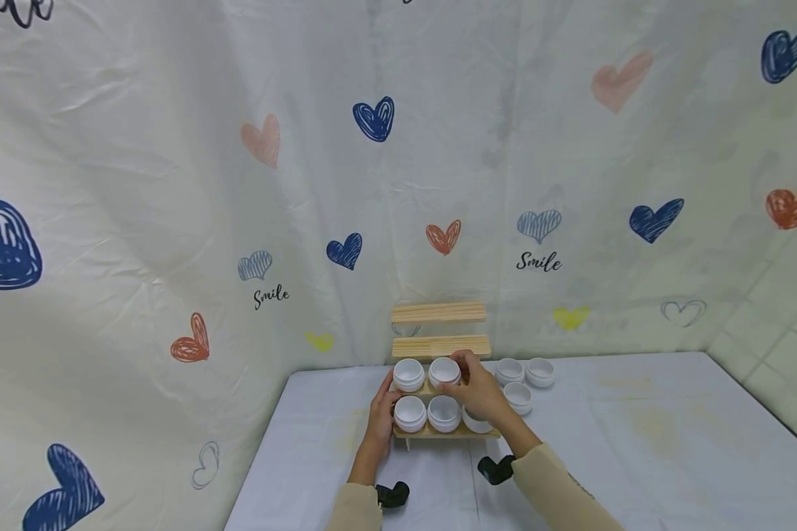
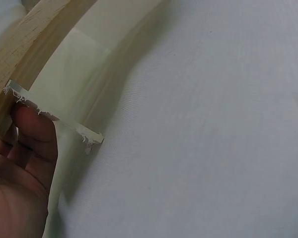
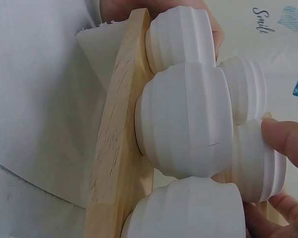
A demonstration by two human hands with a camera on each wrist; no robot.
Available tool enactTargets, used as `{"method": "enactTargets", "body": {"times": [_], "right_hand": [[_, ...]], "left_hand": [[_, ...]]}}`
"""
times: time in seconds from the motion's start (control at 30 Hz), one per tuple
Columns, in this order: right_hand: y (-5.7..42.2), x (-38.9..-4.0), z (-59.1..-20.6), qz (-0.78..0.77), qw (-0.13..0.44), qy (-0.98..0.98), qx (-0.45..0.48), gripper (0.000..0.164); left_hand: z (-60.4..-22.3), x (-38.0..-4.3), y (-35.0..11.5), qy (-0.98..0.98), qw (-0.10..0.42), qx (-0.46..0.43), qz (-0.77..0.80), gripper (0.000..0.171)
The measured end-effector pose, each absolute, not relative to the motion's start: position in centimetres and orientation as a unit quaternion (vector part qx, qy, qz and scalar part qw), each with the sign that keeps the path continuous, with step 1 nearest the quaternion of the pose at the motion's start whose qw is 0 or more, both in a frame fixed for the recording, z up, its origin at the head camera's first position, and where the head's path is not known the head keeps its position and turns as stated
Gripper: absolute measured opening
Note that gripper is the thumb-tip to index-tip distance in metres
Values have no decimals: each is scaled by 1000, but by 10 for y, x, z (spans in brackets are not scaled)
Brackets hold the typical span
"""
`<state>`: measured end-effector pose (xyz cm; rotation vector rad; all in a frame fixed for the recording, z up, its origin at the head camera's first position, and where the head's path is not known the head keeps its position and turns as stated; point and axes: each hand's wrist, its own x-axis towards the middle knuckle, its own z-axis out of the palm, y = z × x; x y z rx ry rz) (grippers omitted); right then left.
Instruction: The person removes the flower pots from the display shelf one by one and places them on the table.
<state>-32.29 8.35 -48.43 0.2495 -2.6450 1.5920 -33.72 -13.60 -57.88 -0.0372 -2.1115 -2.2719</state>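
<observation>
A tiered wooden rack (image 1: 441, 346) stands on the table, with white cups on its two lower tiers. My left hand (image 1: 378, 419) holds the rack's left end; in the left wrist view its fingers (image 2: 37, 124) curl against the wooden board (image 2: 20, 59) beside a pale support strip. On the second tier, my right hand (image 1: 483, 391) pinches a white cup (image 1: 444, 371) between thumb and fingers. Another cup (image 1: 408, 375) sits to its left. Along the front tier stand three cups, the right one (image 1: 476, 422) partly hidden by my right hand. The upper two tiers hold nothing.
Three more white cups (image 1: 518, 397) stand on the white tablecloth (image 1: 624, 442) right of the rack. Behind the table hangs a pale curtain (image 1: 438, 184) printed with hearts. Dark wrist straps (image 1: 496, 470) show near both sleeves.
</observation>
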Motion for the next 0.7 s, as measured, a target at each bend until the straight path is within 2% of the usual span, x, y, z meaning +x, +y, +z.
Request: {"method": "enactTargets", "body": {"times": [0.7], "right_hand": [[89,-325,-482,537,-3,-840,81,58]], "left_hand": [[-580,-341,-136,-675,25,-15,-738,64]]}}
